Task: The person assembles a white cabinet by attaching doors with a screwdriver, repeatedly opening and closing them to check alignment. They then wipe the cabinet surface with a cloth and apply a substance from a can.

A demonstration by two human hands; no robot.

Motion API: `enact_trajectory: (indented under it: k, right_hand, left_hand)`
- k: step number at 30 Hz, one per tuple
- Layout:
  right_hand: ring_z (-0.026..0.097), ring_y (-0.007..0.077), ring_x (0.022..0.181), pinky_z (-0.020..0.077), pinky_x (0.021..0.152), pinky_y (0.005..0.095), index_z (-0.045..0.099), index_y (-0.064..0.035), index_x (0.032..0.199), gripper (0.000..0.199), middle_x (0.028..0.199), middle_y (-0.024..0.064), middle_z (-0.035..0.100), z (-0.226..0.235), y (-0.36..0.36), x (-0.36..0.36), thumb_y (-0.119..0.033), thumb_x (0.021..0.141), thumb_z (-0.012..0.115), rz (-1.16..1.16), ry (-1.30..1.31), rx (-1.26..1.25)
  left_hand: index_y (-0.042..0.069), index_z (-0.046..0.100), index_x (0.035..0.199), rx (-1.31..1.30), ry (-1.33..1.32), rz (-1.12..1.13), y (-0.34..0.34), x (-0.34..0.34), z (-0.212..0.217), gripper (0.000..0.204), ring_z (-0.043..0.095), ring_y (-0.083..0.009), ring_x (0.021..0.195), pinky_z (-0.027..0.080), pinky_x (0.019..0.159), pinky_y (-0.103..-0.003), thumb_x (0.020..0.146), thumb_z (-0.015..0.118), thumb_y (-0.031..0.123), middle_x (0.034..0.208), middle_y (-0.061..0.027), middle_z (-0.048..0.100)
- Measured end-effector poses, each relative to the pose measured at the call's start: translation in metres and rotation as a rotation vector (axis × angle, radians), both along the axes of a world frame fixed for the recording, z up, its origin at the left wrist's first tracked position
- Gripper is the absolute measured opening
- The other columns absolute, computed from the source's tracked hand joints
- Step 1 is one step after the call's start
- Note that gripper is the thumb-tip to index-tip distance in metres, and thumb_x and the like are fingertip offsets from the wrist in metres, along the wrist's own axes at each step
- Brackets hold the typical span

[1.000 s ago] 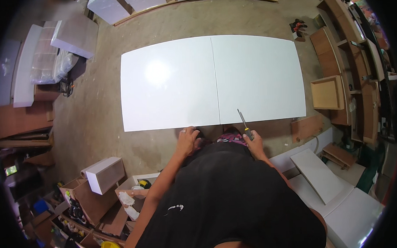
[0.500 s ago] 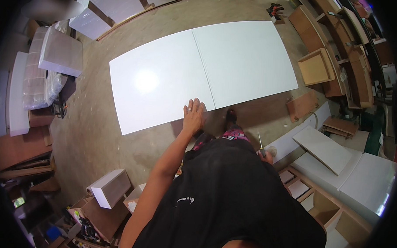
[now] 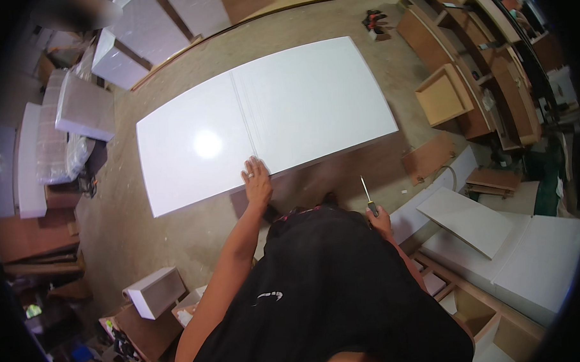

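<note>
A large white panelled piece point(image 3: 319, 97), like a cabinet lying flat, spans the middle of the view with a seam point(image 3: 241, 109) running across its top. At its near edge, close to the seam, my left hand point(image 3: 257, 182) lies on the white surface with fingers stretched out and a ring on one of them. My right hand point(image 3: 382, 221) is at my right side, closed around the dark handle of a screwdriver point(image 3: 368, 192). The screwdriver's metal shaft points away from me, apart from the white piece.
Right of me lie a brown board point(image 3: 428, 158), a loose white panel point(image 3: 464, 221) and an open wooden frame point(image 3: 483, 308). A wooden drawer box point(image 3: 441, 96) stands farther off by brown shelving. Wrapped white units point(image 3: 141, 33) line the far side; a white box point(image 3: 156, 291) sits near left.
The view has shifted. The seam now lies farther left on the white piece, and my left hand has moved left with it. My right hand and screwdriver have come forward into fuller view.
</note>
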State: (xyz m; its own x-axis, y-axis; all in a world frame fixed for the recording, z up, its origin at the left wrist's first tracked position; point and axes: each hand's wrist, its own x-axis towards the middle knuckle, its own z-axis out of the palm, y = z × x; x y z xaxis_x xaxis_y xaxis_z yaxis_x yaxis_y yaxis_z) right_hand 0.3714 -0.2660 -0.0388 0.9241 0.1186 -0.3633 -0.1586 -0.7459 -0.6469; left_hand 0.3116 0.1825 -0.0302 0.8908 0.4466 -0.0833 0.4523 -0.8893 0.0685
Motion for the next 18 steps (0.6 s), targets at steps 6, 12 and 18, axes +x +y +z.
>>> enact_trajectory:
  k: [6,12,18]
  right_hand:
    - [0.049,0.0104,0.047,0.0385,0.043,0.0301,0.054,-0.0047,0.082,0.036,0.06,0.002,0.054,-0.033,-0.094,0.036,-0.038,0.088,0.067,-0.045,-0.11,0.024]
    - [0.061,0.0284,0.063,0.0456,0.061,0.0429,0.056,0.0006,0.079,0.043,0.066,0.0145,0.058,-0.081,-0.203,0.025,-0.041,0.085,0.066,-0.425,0.152,0.045]
    - [0.056,0.017,0.047,0.0427,0.041,0.0323,0.053,-0.0045,0.08,0.04,0.06,0.0063,0.053,-0.055,-0.215,0.011,-0.041,0.088,0.066,-0.818,0.339,0.254]
  left_hand:
    - [-0.006,0.026,0.147,-0.098,0.038,0.156,-0.049,0.025,0.019,0.074,0.017,-0.0413,0.145,0.02,0.114,-0.057,0.092,0.054,0.036,0.156,-0.0256,0.019]
    - [-0.009,0.024,0.146,-0.098,0.1,0.268,-0.064,0.036,0.018,0.08,0.017,-0.044,0.144,0.02,0.115,-0.055,0.092,0.055,0.042,0.155,-0.0305,0.017]
    - [-0.009,0.023,0.146,-0.15,0.124,0.109,-0.124,0.108,0.031,0.087,0.015,-0.0473,0.144,0.018,0.115,-0.055,0.09,0.057,0.048,0.153,-0.0332,0.015]
